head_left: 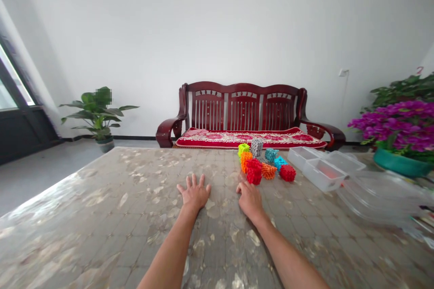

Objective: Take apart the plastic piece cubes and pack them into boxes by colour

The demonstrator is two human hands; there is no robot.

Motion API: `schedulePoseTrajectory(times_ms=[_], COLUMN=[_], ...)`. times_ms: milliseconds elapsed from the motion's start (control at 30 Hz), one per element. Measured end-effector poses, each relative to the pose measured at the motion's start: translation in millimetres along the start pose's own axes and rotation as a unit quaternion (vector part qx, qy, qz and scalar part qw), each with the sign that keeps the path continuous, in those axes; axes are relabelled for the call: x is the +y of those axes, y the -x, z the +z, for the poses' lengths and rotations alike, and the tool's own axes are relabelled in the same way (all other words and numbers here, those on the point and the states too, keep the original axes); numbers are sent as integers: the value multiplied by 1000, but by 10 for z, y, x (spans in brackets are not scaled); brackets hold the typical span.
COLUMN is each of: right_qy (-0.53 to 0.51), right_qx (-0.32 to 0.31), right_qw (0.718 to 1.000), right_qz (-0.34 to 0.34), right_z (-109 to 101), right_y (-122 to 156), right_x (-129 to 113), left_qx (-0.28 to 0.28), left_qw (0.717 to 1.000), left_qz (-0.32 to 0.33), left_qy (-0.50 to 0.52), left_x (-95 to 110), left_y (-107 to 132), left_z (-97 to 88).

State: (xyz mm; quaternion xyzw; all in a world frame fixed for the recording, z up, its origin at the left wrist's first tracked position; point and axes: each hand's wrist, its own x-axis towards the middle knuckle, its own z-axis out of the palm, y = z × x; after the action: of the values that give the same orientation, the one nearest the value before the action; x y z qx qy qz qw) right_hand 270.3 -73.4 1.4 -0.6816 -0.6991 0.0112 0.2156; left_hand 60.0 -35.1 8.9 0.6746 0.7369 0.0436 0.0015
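My left hand (194,195) lies flat on the patterned tablecloth (111,216) with its fingers spread, holding nothing. To its right, my right hand (250,199) rests on the cloth with its fingers curled in, and no object shows in it. Just beyond the right hand stands a bumpy red block (254,171), the nearest of a group of knobbly coloured blocks. Around it are an orange block (246,161), a lime green block (243,149), a grey block (257,146), another orange block (269,170), a teal block (271,155), a blue block (280,162) and a second red block (288,172).
Clear plastic boxes (323,174) stand right of the blocks, beside a clear plastic container (379,194). Purple flowers in a green pot (402,162) sit at the far right. Behind the table are a wooden bench (242,104) and a potted plant (98,119).
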Motion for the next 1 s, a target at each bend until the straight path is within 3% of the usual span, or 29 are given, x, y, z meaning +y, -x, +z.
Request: schedulePoseTrajectory(times_ms=[433, 1000], right_qy=[-81, -99], right_qx=[-6, -11], right_qw=[993, 991], right_qz=[-83, -85], right_z=[106, 88], right_y=[17, 34], right_x=[18, -5], left_qx=[58, 66], left_qw=[997, 994], left_qz=[40, 74], left_qy=[-20, -34], left_x=[-54, -83], left_y=[-190, -212], left_z=[205, 233])
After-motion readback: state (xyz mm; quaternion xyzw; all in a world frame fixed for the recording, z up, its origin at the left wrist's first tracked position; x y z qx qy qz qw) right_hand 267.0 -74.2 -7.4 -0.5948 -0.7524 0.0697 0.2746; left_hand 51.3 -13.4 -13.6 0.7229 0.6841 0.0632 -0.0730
